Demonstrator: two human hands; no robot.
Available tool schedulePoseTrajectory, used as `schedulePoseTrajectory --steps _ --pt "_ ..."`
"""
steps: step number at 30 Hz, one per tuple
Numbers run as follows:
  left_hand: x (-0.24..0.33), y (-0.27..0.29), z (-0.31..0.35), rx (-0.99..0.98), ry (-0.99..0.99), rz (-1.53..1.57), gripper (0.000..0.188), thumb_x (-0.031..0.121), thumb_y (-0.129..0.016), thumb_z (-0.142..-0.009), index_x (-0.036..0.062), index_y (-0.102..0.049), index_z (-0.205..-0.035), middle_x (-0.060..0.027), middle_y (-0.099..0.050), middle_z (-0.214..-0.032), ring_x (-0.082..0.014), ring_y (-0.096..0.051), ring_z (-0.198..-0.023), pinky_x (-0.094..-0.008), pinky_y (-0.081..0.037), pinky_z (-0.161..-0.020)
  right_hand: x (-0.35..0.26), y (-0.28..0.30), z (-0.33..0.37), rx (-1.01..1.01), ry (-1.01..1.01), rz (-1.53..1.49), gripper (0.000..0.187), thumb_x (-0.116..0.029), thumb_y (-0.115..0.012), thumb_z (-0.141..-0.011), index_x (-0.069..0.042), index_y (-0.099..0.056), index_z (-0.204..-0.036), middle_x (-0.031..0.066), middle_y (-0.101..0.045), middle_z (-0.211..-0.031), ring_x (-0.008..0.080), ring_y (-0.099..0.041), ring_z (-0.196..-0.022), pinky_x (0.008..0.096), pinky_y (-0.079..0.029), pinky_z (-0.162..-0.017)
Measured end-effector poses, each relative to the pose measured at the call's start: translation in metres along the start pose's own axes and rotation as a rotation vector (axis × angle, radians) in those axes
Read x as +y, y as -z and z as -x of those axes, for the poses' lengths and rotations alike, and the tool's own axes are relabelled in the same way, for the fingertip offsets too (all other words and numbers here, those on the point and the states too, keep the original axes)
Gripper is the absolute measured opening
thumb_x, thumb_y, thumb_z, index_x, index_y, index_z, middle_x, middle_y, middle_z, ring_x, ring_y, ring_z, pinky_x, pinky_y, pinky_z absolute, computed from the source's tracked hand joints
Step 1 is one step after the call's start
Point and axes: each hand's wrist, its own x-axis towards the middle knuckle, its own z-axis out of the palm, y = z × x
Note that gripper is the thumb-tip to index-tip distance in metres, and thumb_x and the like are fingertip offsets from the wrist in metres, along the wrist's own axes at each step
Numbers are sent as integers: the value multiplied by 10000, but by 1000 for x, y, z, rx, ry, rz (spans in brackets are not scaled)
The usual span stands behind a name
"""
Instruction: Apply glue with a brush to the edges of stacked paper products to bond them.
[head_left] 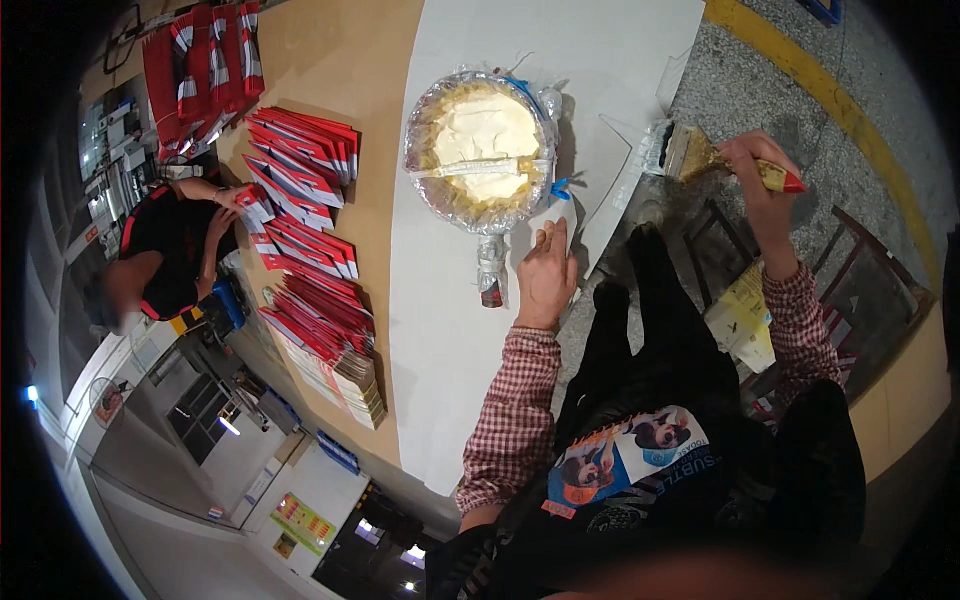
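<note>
Your right hand has its fingers clamped around the red-tipped handle of a wide flat paintbrush, held out past the table edge over the grey speckled floor. The brush's long axis runs roughly level across the view, its bristles pointing toward your left hand and the handle end away from it. Your left hand lies flat, fingers together, on the large white paper sheet covering the wooden table. Just beyond those fingers sits a round foil-wrapped pan of pale cream paste, its handle pointing back beside your left hand. Stacks of red printed cartons lie well to the left, where another person handles them.
</note>
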Motion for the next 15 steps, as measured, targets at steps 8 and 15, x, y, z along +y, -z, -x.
schedulePoseTrajectory --steps 8,15 --pt "0 3 0 -3 -3 12 513 38 -559 -764 -48 -449 -1257 -306 -547 -1178 -417 -586 -1033 -423 -516 -822 4 5 19 -80 147 14 82 -6 -584 -854 14 -617 -781 49 -612 -768 119 -563 -691 269 -449 -624" --pt "1 6 -4 -20 11 37 477 41 -550 -780 -39 -461 -1242 -304 -571 -1128 -418 -605 -977 -433 -520 -789 14 -16 40 -51 170 78 55 27 -597 -827 32 -606 -773 62 -603 -763 130 -567 -697 264 -443 -631"
